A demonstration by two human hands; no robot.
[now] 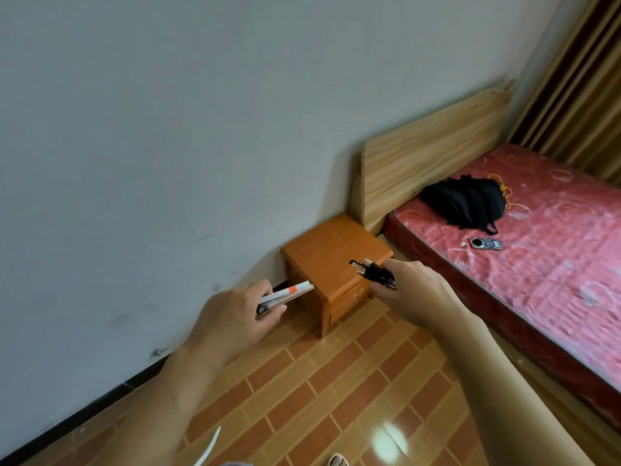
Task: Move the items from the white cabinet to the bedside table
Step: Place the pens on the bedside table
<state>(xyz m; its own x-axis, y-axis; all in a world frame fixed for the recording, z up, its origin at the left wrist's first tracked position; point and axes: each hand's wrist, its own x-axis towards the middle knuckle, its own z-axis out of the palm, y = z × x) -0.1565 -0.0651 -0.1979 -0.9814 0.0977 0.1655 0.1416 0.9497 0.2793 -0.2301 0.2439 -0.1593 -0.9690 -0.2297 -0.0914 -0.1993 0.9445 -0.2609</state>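
Observation:
An orange wooden bedside table (322, 243) stands against the wall, between me and the bed's headboard. My left hand (235, 317) grips a thin stack of white books or booklets (289, 293) with an orange mark on the spine, held just left of the table. In front of the table's near right corner, my right hand (413, 290) grips a bundle of black pens or similar sticks (373, 272). The table's top is bare. The white cabinet is out of view.
A bed with a red mattress (544, 264) and wooden headboard (430, 153) lies to the right, with a black backpack (467, 201) and a small dark device (485, 243) on it. Brown curtains (578, 95) hang at the far right. Brick-pattern floor (319, 398) lies below.

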